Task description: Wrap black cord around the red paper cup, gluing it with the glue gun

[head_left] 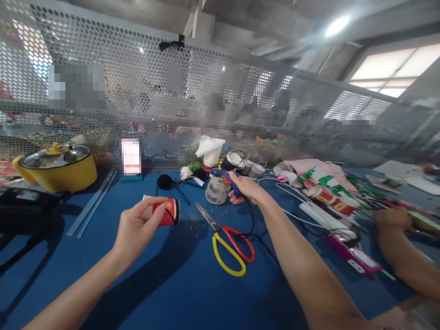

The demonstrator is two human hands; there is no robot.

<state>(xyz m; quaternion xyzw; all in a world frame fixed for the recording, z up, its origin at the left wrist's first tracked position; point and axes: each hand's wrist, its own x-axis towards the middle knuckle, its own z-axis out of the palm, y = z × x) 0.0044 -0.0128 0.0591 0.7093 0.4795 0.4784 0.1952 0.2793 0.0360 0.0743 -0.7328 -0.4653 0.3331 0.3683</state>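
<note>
My left hand (134,229) is closed on a small red paper cup (167,211) tipped on its side, with a black band around one end. A thin black strip runs across the cup near my thumb. In my right hand (248,189) is a blue glue gun (220,173) with an orange trigger, its nozzle pointing left. Below the gun stands a clear plastic jar (216,193). Open scissors (215,224) with one yellow and one red handle lie on the blue table (165,284) between my hands.
A yellow electric pot (65,169), clear strips (92,201) and a lit phone (131,158) are at left. Black round pieces (165,182) lie near the perforated metal screen (137,91). White cables, a purple power strip (354,256), more cups (343,205) and a co-worker's arm (398,247) are at right.
</note>
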